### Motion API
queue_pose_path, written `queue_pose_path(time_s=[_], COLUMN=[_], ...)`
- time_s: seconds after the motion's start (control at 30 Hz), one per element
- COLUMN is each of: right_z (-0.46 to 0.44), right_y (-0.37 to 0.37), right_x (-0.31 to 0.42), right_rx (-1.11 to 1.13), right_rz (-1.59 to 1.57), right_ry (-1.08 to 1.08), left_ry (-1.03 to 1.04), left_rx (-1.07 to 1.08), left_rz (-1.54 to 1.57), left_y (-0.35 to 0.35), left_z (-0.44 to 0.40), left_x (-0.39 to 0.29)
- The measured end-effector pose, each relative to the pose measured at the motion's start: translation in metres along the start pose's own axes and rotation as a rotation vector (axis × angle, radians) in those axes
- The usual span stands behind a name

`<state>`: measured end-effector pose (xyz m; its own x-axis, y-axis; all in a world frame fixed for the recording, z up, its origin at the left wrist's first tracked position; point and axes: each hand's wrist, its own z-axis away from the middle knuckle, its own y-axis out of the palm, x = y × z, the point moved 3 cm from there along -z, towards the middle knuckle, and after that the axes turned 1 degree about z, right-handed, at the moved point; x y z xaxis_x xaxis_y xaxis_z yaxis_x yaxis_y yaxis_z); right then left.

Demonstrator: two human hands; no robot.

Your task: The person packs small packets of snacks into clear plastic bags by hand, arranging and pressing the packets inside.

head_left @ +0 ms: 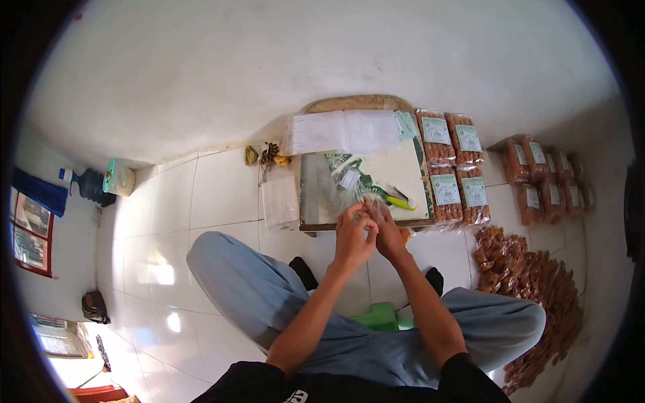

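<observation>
My left hand [354,236] and my right hand [388,235] are close together over the front edge of a low table [313,213]. Between their bent fingers they grip the open end of a clear plastic bag [351,195]. A small pale printed label [349,178] shows in or under the bag; which one, I cannot tell. Just right of the bag lies a tool with a yellow-green handle [400,202], its other end partly hidden.
Flat clear bags [342,131] and green labels [405,125] lie along the table's back. Labelled brown snack packs [445,189] stand at its right, with more packs [535,158] beyond. Small brown packets [531,289] are heaped on the floor. Bananas [272,156] lie left.
</observation>
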<state>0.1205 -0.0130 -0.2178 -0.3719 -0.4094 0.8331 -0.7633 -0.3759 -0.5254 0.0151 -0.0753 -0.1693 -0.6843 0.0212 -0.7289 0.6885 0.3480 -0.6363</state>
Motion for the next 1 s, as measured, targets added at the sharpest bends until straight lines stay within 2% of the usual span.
queue_pose_path(time_s=[0.07,0.2,0.27,0.3,0.37,0.4,0.43,0.5,0.57,0.63,0.67,0.8,1.0], right_z=[-0.001,0.004,0.003,0.003,0.002,0.001,0.001,0.0,0.0,0.0,0.001,-0.002,0.003], right_y=[0.009,0.014,0.013,0.011,0.008,0.007,0.009,0.012,0.016,0.019,0.02,0.024,0.019], right_x=[-0.006,-0.006,-0.015,-0.011,-0.007,-0.005,-0.005,-0.009,-0.01,-0.005,-0.002,0.004,0.017], right_rx=[0.077,0.167,0.06,0.056,0.096,-0.019,-0.021,-0.019,-0.018,-0.02,-0.001,-0.001,0.033], right_rz=[0.093,0.204,-0.316,-0.324,-0.375,-0.248,-0.257,-0.354,-0.317,-0.279,-0.255,-0.091,-0.17], right_ry=[-0.148,-0.215,0.03,0.038,0.168,0.054,0.058,0.127,0.115,0.106,0.119,0.072,0.185], left_ry=[-0.007,-0.091,-0.097,-0.099,-0.331,-0.606,-0.606,-1.206,-1.132,-1.138,-1.097,-1.179,-0.962], left_rx=[-0.047,0.021,0.001,0.011,-0.505,-0.635,-0.632,-0.599,-0.632,-0.499,-0.508,-0.503,-0.383], left_rz=[0.105,0.225,0.31,0.304,0.509,0.66,0.65,1.213,1.222,1.363,1.326,1.267,1.163], left_y=[0.001,0.01,0.014,0.017,0.013,0.015,0.012,0.025,0.031,0.038,0.041,0.037,0.025], left_z=[-0.009,-0.016,-0.017,-0.014,-0.003,0.003,0.003,0.015,0.016,0.015,0.012,0.014,0.011], left_x=[0.012,0.035,0.045,0.05,0.068,0.072,0.069,0.075,0.083,0.086,0.087,0.085,0.062])
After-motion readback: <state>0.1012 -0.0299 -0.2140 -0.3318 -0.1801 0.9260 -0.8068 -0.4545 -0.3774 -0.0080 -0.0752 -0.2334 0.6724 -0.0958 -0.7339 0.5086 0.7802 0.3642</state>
